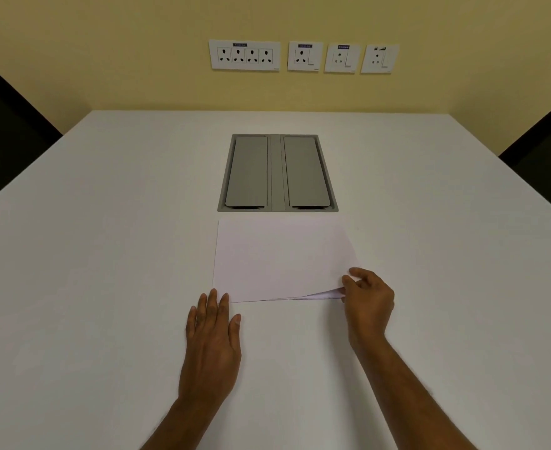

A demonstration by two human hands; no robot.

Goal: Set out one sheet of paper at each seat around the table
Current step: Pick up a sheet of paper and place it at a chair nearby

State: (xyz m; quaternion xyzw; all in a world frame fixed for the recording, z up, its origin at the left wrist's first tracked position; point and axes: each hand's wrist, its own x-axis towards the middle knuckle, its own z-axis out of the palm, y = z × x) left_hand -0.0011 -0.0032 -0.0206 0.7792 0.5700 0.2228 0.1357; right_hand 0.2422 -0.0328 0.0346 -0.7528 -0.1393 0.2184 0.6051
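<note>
A thin stack of white paper sheets [277, 261] lies on the white table [105, 254], just in front of the grey cable hatch. My right hand [366, 300] pinches the stack's near right corner, and the top sheet is lifted a little off the ones below. My left hand [214, 336] lies flat on the table with fingers spread, its fingertips pressing the stack's near left corner.
A grey double-lid cable hatch [277, 173] is set into the table's middle. Dark chairs stand at the left side [4, 134] and the right side [546, 157]. Behind the table is a yellow wall with several white socket plates [303, 56].
</note>
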